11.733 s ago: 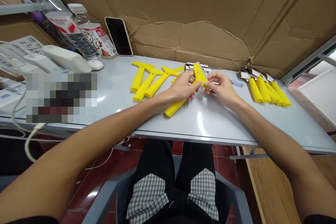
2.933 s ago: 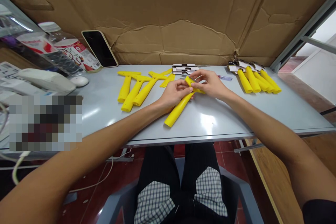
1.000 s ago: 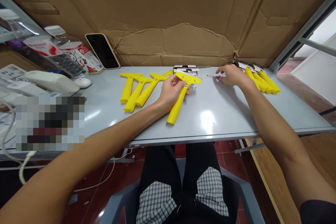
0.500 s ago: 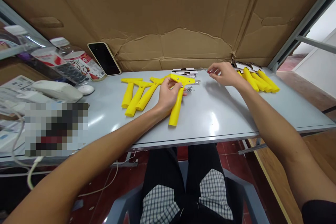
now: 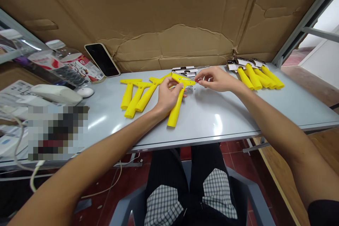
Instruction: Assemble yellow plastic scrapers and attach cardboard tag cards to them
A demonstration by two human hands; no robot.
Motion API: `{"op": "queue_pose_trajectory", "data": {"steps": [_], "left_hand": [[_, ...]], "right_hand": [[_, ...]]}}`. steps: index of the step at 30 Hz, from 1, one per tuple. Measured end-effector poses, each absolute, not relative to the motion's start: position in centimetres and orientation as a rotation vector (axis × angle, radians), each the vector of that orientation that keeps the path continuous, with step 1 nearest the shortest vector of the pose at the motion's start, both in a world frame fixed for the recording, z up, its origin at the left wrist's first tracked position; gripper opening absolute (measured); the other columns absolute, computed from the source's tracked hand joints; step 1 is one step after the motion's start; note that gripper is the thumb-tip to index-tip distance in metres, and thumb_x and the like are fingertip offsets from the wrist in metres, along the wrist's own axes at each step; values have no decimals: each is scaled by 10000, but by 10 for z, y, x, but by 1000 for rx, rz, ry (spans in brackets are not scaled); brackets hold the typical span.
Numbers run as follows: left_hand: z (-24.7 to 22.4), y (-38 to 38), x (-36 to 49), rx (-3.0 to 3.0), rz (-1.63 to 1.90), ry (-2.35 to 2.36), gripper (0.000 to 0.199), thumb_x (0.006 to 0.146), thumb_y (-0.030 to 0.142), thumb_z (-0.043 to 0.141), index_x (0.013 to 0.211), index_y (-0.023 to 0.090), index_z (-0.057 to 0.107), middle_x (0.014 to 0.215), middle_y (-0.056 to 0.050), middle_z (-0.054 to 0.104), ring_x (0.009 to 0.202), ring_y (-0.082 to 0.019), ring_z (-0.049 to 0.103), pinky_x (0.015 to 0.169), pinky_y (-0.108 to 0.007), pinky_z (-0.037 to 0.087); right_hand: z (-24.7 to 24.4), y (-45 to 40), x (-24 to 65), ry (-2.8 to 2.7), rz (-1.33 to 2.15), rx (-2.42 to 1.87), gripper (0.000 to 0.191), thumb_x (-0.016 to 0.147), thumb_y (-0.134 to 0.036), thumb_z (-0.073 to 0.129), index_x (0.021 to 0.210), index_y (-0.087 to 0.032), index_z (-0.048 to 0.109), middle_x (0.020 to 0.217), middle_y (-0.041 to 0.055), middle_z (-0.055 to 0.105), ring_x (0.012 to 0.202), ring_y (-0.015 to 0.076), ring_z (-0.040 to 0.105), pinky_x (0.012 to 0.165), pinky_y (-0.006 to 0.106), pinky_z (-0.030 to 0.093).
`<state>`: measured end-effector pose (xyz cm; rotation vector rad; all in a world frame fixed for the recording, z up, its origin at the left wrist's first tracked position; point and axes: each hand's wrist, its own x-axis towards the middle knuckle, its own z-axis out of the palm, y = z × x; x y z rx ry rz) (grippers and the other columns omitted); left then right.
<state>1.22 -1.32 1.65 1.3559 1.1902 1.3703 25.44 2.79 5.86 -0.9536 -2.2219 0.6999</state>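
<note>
My left hand (image 5: 168, 96) is closed around the neck of a yellow T-shaped scraper (image 5: 176, 112), its hollow handle pointing down toward me. In my right hand (image 5: 215, 78), the fingertips pinch a small screwdriver (image 5: 197, 81) with a red handle. Its thin shaft lies across the scraper's head; whether the tip sits in a screw is too small to tell. Just below the head, small metal screws (image 5: 189, 88) lie in a loose pile, partly hidden by my fingers. Left of my left hand, several more yellow scrapers (image 5: 134, 103) rest side by side on the table.
White-and-black strips (image 5: 184, 68) lie behind my hands. Several yellow scrapers with card sleeves (image 5: 254, 77) are piled at the right. A phone (image 5: 102, 60) leans on the cardboard (image 5: 169, 14); bottles (image 5: 76, 61) and a white mouse (image 5: 85, 92) are left. The table's front edge (image 5: 201, 140) is near.
My right hand has moved left, bringing the screwdriver from the back right onto the scraper's head. My left hand still holds the scraper in about the same place.
</note>
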Motion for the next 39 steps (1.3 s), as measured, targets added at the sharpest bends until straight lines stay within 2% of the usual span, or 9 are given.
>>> {"op": "queue_pose_trajectory", "data": {"steps": [6,12,21,30,39], "left_hand": [[16,-13,11,1370,1380,1188,201,926,248,761,1018,231,583,1131,-69,761,867,-203,790,675,-325,685],[18,-14,11,1369,1360,1199,200,920,248,771,1022,231,600,1119,-76,761,813,-199,776,612,-316,659],[15,-13,10,1413,1347,1228,273,895,341,818,1014,238,594,1153,-88,751,881,-247,799,626,-353,654],[18,-15,11,1382,1324,1240,242,894,280,809,996,231,595,1100,-74,766,835,-224,795,588,-307,630],[13,-15,7,1511,1294,1272,274,851,268,835,983,230,598,1089,-67,758,796,-194,760,607,-289,616]], "right_hand": [[61,26,253,-2216,652,-915,182,919,-282,732,1025,-248,876,912,39,798,772,197,642,742,371,515],[63,24,251,-2213,626,-976,187,939,-276,726,1039,-254,882,959,42,817,790,201,633,745,369,501],[64,23,250,-2186,657,-1017,160,904,-230,802,1017,-277,906,996,26,828,774,198,612,751,363,466],[65,22,250,-2214,579,-1008,172,895,-314,760,993,-272,896,1021,43,842,798,214,624,796,386,506],[67,19,250,-2260,416,-979,106,913,-293,821,969,-264,906,1031,89,756,884,257,658,868,420,506]]}}
